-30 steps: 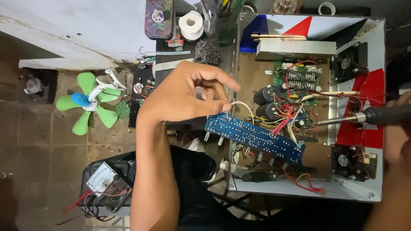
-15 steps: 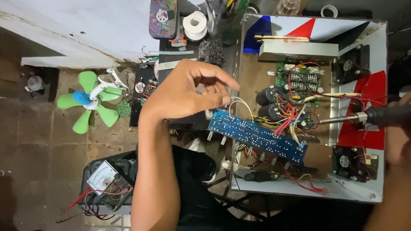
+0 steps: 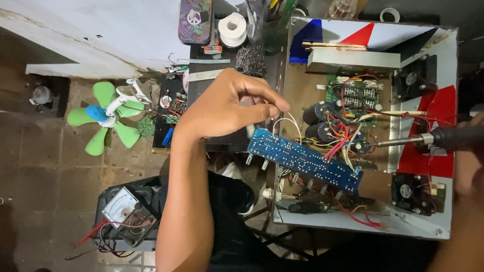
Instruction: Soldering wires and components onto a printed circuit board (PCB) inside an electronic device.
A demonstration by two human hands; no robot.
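Pinching a thin wire (image 3: 282, 120) between thumb and fingertips, the left hand (image 3: 227, 108) hovers just above the blue board (image 3: 302, 159), which lies tilted across the open chassis (image 3: 448, 151). The right hand (image 3: 471, 161), mostly out of frame, is closed around an iron (image 3: 428, 140) whose tip points into the tangle of wires (image 3: 343, 141) by the capacitors (image 3: 317, 121). A green fan (image 3: 103, 121), a meter (image 3: 121, 209), steel wool (image 3: 250, 60) and a tape roll (image 3: 233, 27) lie left of the chassis.
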